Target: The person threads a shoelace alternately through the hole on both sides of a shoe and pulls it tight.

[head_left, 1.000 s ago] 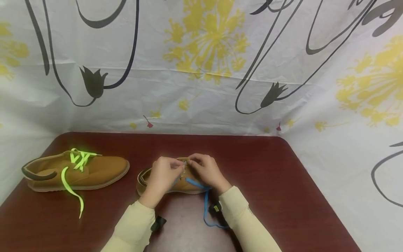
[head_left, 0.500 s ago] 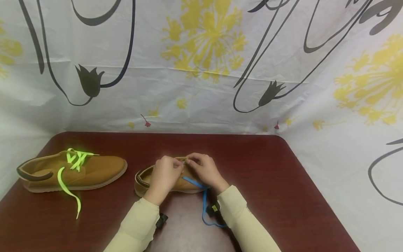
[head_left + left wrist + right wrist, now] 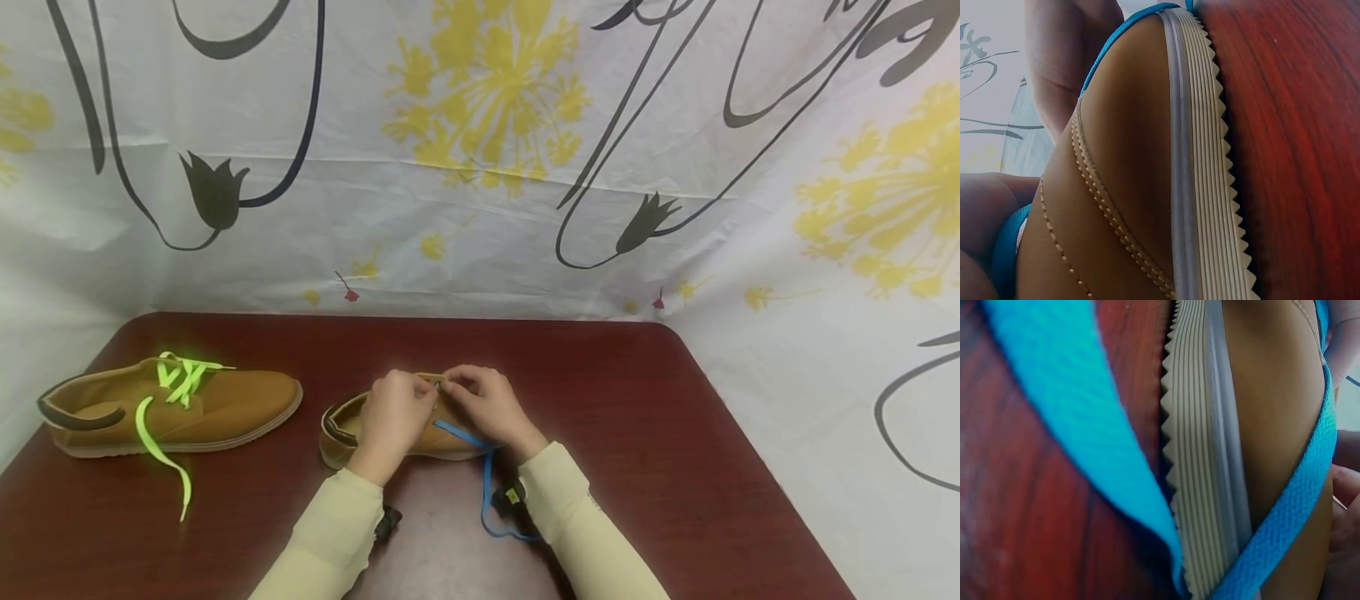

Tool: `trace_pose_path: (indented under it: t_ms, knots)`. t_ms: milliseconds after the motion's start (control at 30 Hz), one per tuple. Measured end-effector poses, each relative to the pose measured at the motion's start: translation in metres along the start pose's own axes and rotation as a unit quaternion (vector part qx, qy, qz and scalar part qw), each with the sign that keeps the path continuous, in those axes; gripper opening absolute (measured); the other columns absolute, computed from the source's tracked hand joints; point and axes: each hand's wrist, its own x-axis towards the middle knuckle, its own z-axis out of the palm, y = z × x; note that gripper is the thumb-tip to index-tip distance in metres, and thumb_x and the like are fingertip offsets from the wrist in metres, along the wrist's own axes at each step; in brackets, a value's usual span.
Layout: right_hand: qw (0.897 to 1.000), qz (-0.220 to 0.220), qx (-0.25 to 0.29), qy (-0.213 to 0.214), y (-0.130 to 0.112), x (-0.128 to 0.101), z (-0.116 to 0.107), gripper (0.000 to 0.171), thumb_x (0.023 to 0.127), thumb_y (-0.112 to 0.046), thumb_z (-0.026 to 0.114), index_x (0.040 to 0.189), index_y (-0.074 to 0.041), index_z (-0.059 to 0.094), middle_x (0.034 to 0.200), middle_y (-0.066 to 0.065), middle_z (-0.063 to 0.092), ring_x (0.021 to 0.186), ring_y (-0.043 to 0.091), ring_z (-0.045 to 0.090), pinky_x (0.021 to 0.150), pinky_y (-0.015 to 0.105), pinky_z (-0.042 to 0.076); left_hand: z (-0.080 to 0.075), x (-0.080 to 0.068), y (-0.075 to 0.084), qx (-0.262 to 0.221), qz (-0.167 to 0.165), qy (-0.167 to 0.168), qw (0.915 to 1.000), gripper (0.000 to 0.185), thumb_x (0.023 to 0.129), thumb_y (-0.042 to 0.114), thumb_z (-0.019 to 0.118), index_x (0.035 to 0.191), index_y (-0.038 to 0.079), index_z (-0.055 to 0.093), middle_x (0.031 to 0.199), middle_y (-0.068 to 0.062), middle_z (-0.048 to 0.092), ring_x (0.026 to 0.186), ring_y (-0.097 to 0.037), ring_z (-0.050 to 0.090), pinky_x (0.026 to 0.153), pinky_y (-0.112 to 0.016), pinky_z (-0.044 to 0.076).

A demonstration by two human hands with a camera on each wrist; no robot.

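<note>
A tan lace-up shoe (image 3: 337,448) lies on the table in the head view, toe to the right, partly covered by both hands. Bent over its lacing area, my left hand (image 3: 392,423) pinches a blue shoelace (image 3: 1011,253), which shows beside its fingers in the left wrist view. My right hand (image 3: 491,407) meets it from the other side, thumb and forefinger pinching at the lace by the eyelets; the fingertips nearly meet. Another length of blue lace (image 3: 1294,512) crosses the shoe's side and sole edge, trailing onto the table under the right wrist.
On the left stands a second tan shoe (image 3: 247,400) with neon-yellow laces (image 3: 183,379), one end hanging onto the table. The dark red table (image 3: 637,450) meets a white patterned cloth (image 3: 300,250) behind. Small black wrist devices (image 3: 387,522) hang under the sleeves.
The head view has shifted slightly. My left hand has turned a little and moved slightly right, hiding the bit of blue lace beneath it. The right hand stays almost in place.
</note>
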Motion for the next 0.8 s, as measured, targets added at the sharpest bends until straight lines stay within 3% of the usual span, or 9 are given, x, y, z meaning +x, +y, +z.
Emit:
trace_pose_path:
  t_ms: [167, 333, 467, 533, 600, 700, 733, 800]
  knots:
    - [1.0, -0.005, 0.024, 0.001, 0.001, -0.001, -0.001, 0.018, 0.099, -0.022, 0.066, 0.11, -0.013, 0.076, 0.104, 0.006, 0.078, 0.072, 0.007, 0.066, 0.066, 0.023, 0.053, 0.0, 0.0, 0.001, -0.003, -0.006, 0.003, 1.0, 0.02, 0.093, 0.017, 0.064, 0.086, 0.014, 0.082, 0.079, -0.001, 0.075, 0.055, -0.012, 0.053, 0.048, -0.026, 0.039]
    - [0.996, 0.05, 0.071, 0.019, -0.004, 0.002, -0.001, 0.032, 0.105, -0.03, 0.053, 0.106, -0.01, 0.079, 0.106, 0.007, 0.078, 0.085, 0.012, 0.067, 0.081, 0.031, 0.054, 0.001, 0.0, 0.0, 0.006, -0.007, 0.006, 0.9999, 0.02, 0.094, 0.021, 0.065, 0.082, 0.016, 0.081, 0.073, 0.001, 0.071, 0.056, -0.013, 0.054, 0.047, -0.027, 0.039]
    - [0.993, 0.075, 0.094, -0.001, -0.005, 0.007, -0.001, 0.047, 0.105, -0.039, 0.052, 0.084, -0.005, 0.075, 0.074, 0.002, 0.066, 0.072, 0.013, 0.057, 0.072, 0.029, 0.049, 0.003, -0.001, 0.0, 0.011, 0.0, 0.015, 0.9998, 0.017, 0.095, 0.022, 0.068, 0.089, 0.015, 0.082, 0.083, -0.001, 0.077, 0.061, -0.012, 0.062, 0.049, -0.026, 0.044]
    - [0.993, 0.076, 0.093, -0.022, -0.004, 0.008, -0.004, 0.044, 0.104, -0.038, 0.056, 0.08, -0.005, 0.072, 0.068, -0.002, 0.056, 0.066, 0.011, 0.048, 0.066, 0.025, 0.041, 0.004, -0.001, 0.0, 0.01, 0.005, 0.017, 0.9998, 0.017, 0.095, 0.022, 0.068, 0.089, 0.014, 0.082, 0.085, -0.003, 0.077, 0.06, -0.012, 0.062, 0.049, -0.026, 0.043]
    - [0.992, 0.078, 0.096, -0.037, -0.003, 0.009, -0.007, 0.038, 0.103, -0.035, 0.059, 0.084, -0.006, 0.075, 0.073, -0.004, 0.063, 0.071, 0.008, 0.053, 0.069, 0.024, 0.045, 0.005, -0.002, 0.001, 0.007, 0.008, 0.018, 0.9998, 0.017, 0.095, 0.021, 0.068, 0.087, 0.013, 0.082, 0.083, -0.002, 0.077, 0.057, -0.011, 0.059, 0.048, -0.025, 0.041]
    - [0.991, 0.077, 0.099, -0.053, -0.002, 0.01, -0.009, 0.024, 0.101, -0.028, 0.063, 0.098, -0.01, 0.08, 0.096, 0.001, 0.077, 0.091, 0.011, 0.066, 0.082, 0.027, 0.053, 0.004, -0.002, 0.0, 0.008, 0.008, 0.02, 0.9997, 0.018, 0.094, 0.02, 0.069, 0.083, 0.014, 0.081, 0.079, -0.001, 0.076, 0.055, -0.01, 0.057, 0.047, -0.025, 0.04]
    - [0.99, 0.078, 0.102, -0.052, -0.002, 0.01, -0.009, 0.021, 0.1, -0.025, 0.064, 0.103, -0.012, 0.08, 0.105, 0.002, 0.078, 0.099, 0.012, 0.068, 0.087, 0.029, 0.054, 0.004, -0.002, 0.0, 0.009, 0.007, 0.021, 0.9997, 0.018, 0.094, 0.02, 0.069, 0.082, 0.014, 0.081, 0.079, -0.001, 0.076, 0.055, -0.011, 0.057, 0.047, -0.025, 0.04]
    - [0.99, 0.078, 0.106, -0.052, -0.002, 0.012, -0.009, 0.019, 0.099, -0.021, 0.065, 0.104, -0.012, 0.08, 0.108, 0.006, 0.077, 0.102, 0.015, 0.068, 0.087, 0.03, 0.055, 0.003, -0.002, 0.0, 0.012, 0.008, 0.018, 0.9997, 0.017, 0.094, 0.021, 0.07, 0.083, 0.015, 0.081, 0.081, 0.0, 0.077, 0.056, -0.011, 0.059, 0.049, -0.025, 0.042]
